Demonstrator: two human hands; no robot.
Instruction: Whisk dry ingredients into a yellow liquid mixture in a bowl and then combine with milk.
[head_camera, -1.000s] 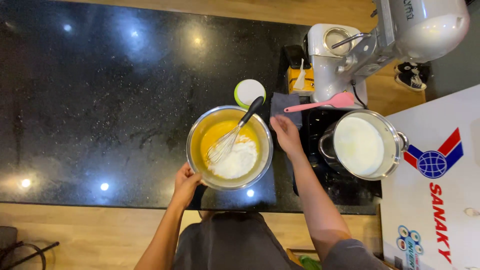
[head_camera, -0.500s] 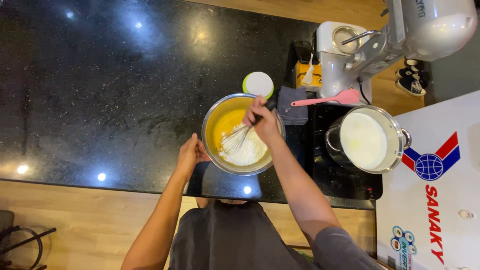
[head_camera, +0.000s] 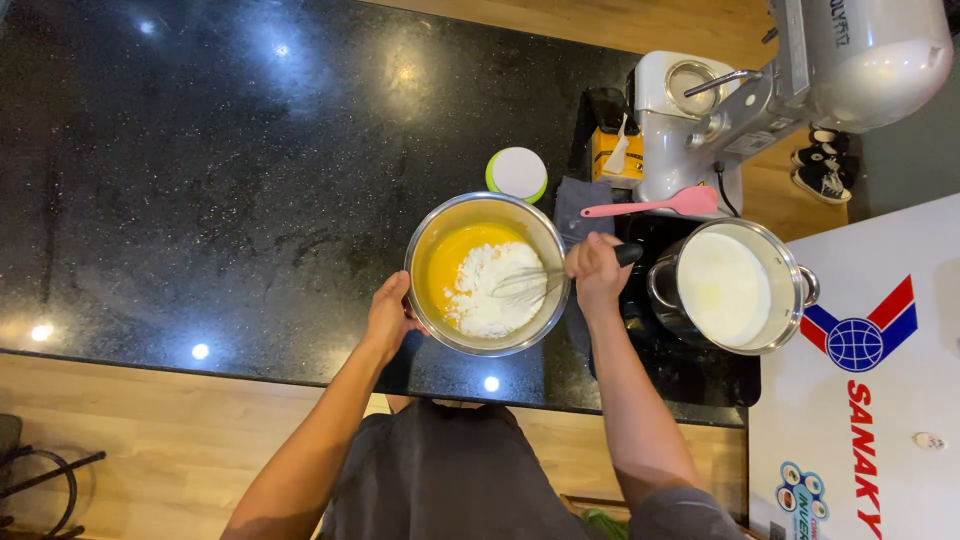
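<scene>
A steel mixing bowl stands on the black stone counter, holding yellow batter with a heap of white flour on it. My left hand grips the bowl's left rim. My right hand is closed around the black handle of a wire whisk, whose wires lie in the flour at the bowl's right side.
A steel pot of white liquid sits right of the bowl. Behind it are a pink spatula, a white stand mixer, a small round white-lidded container and a grey cloth. A white appliance is at the right edge.
My right hand went from hovering over the bowl's right rim to gripping the whisk, then swung the handle down to the right. My left hand stays on the rim.
</scene>
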